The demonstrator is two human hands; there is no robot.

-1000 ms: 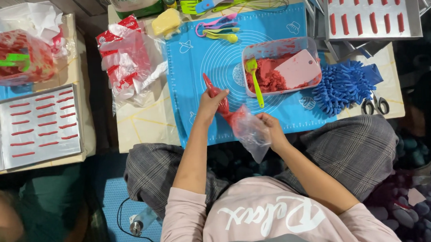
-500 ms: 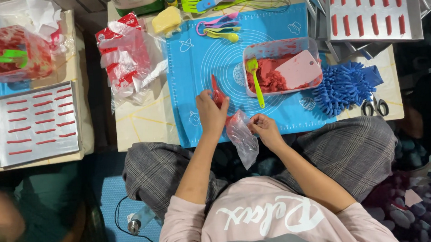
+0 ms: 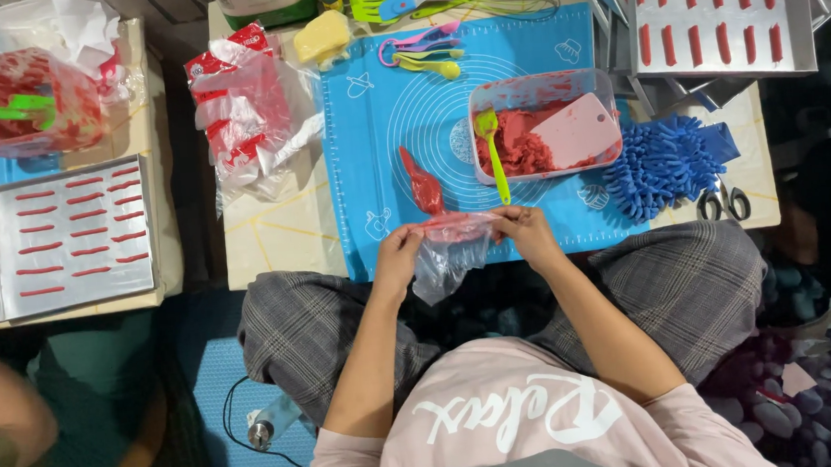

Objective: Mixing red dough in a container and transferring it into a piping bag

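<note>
My left hand (image 3: 397, 255) and my right hand (image 3: 529, 233) each pinch one side of a clear plastic bag (image 3: 448, 257) smeared with red paste, stretching its mouth wide over the near edge of the blue silicone mat (image 3: 380, 120). A small piping bag filled with red paste (image 3: 422, 184) lies on the mat just beyond my left hand. A clear tub of red paste (image 3: 544, 129) stands beyond my right hand, with a green spatula (image 3: 492, 152) and a pink scraper (image 3: 577, 129) in it.
A blue mop-like cloth (image 3: 666, 160) and scissors (image 3: 724, 202) lie right of the tub. Trays of piped red strips sit at the left (image 3: 68, 236) and top right (image 3: 710, 13). A crumpled red-and-clear bag (image 3: 244, 109) lies left of the mat. Another person's arm (image 3: 3, 403) shows at bottom left.
My left hand has put the red piping bag down on the mat and come back to the clear bag. Both hands now pull the clear bag's mouth apart.
</note>
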